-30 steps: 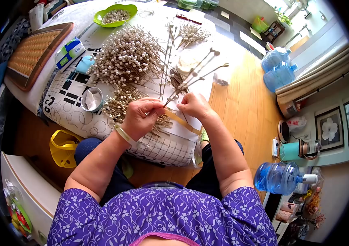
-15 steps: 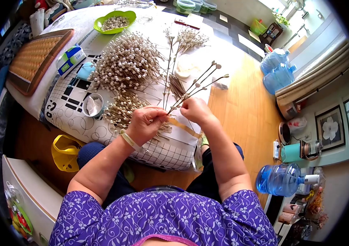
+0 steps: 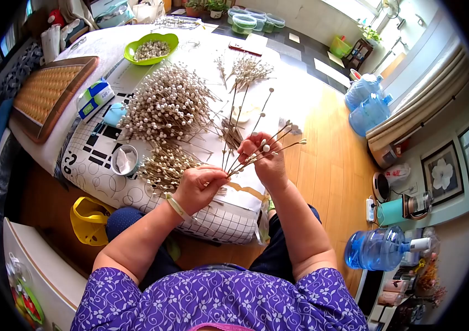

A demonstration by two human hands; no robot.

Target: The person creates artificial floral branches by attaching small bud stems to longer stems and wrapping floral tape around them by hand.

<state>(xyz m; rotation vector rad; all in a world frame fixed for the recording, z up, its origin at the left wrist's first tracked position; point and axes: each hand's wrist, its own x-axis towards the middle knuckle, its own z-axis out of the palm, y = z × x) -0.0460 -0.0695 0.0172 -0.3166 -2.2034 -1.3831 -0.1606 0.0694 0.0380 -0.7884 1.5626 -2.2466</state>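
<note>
My left hand [image 3: 202, 186] is closed, thumb and forefinger pinching the lower ends of several thin brown stems with pale buds [image 3: 234, 167]. The stems fan out upward and to the right. My right hand [image 3: 266, 163] is among the right-hand stems with its fingers bent around a budded stem; a white bud shows at its fingers. A large heap of white-budded stems [image 3: 165, 99] lies beyond my left hand, with a smaller heap of cream-budded stems [image 3: 163, 167] beside that hand. Past the held stems lie a tied-looking bundle of bare stems [image 3: 230, 134] and a loose bunch [image 3: 250, 71].
On the table are a green bowl [image 3: 172, 43] of buds, a can [image 3: 115, 161] with white material, a tissue pack [image 3: 95, 99] and a red phone-like object [image 3: 245, 49]. A tan strip [image 3: 246, 190] lies near the front edge. A yellow bag [image 3: 88, 223] stands below.
My right hand has turned, its fingers now showing among the stems. The held stems have spread wider and their gripped ends are lower in view. The camera view has shifted slightly.
</note>
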